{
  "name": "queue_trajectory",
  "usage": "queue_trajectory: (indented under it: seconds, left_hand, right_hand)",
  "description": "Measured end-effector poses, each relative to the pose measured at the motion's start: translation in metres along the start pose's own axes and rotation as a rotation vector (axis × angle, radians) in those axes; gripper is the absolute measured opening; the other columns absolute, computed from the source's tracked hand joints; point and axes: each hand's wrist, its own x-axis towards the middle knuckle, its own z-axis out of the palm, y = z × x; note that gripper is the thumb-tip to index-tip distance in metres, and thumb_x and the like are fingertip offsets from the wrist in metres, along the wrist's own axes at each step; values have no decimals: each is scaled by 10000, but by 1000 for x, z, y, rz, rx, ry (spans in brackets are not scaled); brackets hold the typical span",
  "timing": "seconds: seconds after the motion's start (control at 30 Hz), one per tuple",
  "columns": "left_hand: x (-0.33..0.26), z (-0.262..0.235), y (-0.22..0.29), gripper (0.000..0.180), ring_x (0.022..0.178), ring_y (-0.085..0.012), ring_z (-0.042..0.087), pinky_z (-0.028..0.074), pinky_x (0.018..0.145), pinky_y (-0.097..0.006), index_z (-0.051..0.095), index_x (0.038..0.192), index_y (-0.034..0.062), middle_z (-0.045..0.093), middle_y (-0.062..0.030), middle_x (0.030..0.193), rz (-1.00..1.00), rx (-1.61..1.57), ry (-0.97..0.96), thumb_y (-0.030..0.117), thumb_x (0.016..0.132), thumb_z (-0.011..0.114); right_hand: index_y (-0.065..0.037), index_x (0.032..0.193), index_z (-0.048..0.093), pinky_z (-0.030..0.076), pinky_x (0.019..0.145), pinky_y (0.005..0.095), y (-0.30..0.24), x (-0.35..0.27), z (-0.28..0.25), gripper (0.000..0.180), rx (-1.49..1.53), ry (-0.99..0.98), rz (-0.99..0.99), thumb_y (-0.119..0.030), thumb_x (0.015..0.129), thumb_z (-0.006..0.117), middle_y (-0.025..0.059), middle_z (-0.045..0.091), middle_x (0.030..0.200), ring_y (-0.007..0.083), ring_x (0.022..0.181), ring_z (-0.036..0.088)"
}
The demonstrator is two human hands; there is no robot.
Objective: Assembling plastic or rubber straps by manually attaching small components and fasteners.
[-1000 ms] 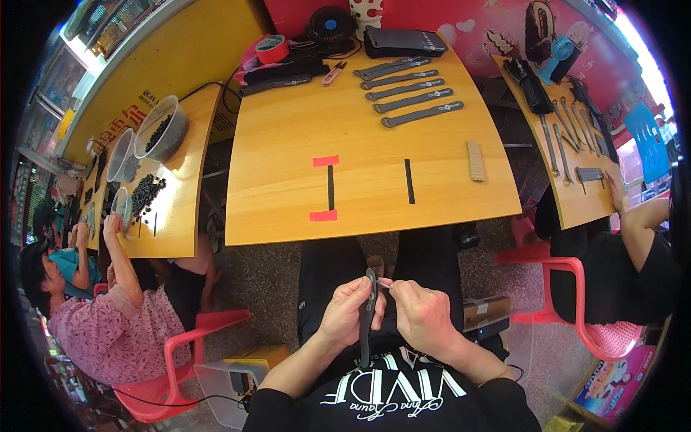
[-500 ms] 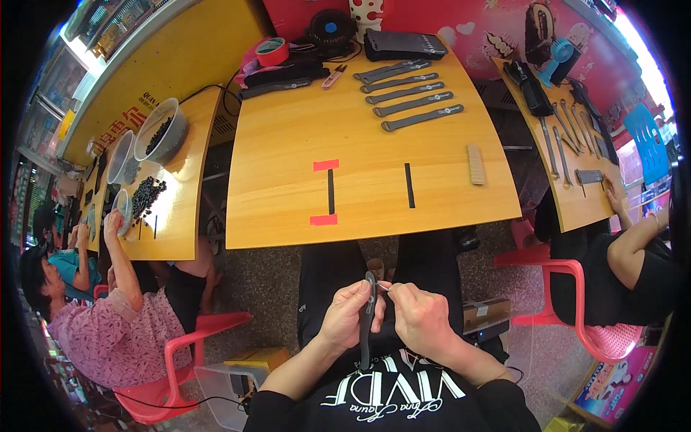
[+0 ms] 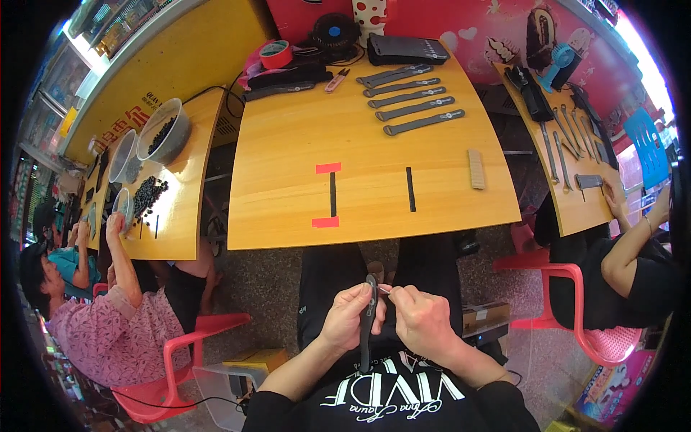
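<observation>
Over my lap, my left hand [image 3: 347, 317] pinches a dark grey strap [image 3: 365, 342] near its rounded upper end, and the rest of it hangs down. My right hand [image 3: 423, 315] is closed beside it on a thin metal tool [image 3: 385, 289], most of which the fingers hide. The tool's tip points at the strap's upper part; whether it touches cannot be made out. Several matching grey straps [image 3: 425, 122] lie in a row at the far right of the table [image 3: 273, 158].
On the table are pink-handled thread snips [image 3: 336, 81], red tape [image 3: 274, 54], a black fan [image 3: 335, 33], a dark pouch [image 3: 408, 50] and a ribbed beige strip [image 3: 476, 169]. People sit at side tables; the left one holds plastic tubs [image 3: 164, 133] and small black pieces [image 3: 150, 193].
The whole view has shifted slightly. Both hands keep nearly the same pose around the strap and the metal tool.
</observation>
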Motion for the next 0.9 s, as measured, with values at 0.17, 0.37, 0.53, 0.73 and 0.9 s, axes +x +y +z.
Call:
queue_trajectory:
  seconds: [0.17, 0.37, 0.53, 0.73, 0.9]
  left_hand:
    - [0, -1, -2, 336, 507, -132, 554, 450, 493, -226, 598, 1094, -19, 614, -80, 706, 28, 76, 10, 270, 1037, 438]
    - [-3, -2, -3, 321, 464, -109, 489, 389, 444, -219, 631, 996, 6, 569, -54, 640, 107, 283, 53, 272, 1034, 454]
    - [-6, 5, -2, 316, 453, -70, 437, 342, 418, -201, 635, 952, 11, 531, -16, 614, 156, 470, 101, 263, 1034, 464]
    - [-9, 6, 1, 267, 458, -38, 422, 331, 412, -187, 637, 938, 11, 518, 9, 609, 203, 670, 55, 203, 1031, 475]
    - [-10, 3, -2, 237, 463, -20, 432, 334, 410, -186, 622, 908, 27, 512, 33, 593, 159, 730, 2, 179, 1025, 483]
  right_hand:
    - [-39, 832, 578, 480, 508, 381, 4, 0, -5, 141, -103, -89, -31, 28, 715, 620, 116, 572, 702, 291, 599, 625]
    - [-43, 816, 543, 484, 486, 378, 10, 0, -6, 155, -146, -165, -101, -1, 681, 606, 110, 571, 695, 275, 567, 619]
    - [-47, 826, 538, 473, 481, 396, 15, -6, 4, 164, 5, -50, -96, 8, 685, 601, 112, 559, 703, 284, 575, 618]
    - [-44, 834, 546, 487, 499, 407, 18, -5, 7, 161, 58, -73, -98, 23, 696, 592, 112, 567, 711, 307, 588, 618]
    - [-36, 818, 545, 508, 520, 406, 24, -7, 13, 115, 185, -103, -69, 32, 734, 584, 131, 601, 724, 330, 614, 629]
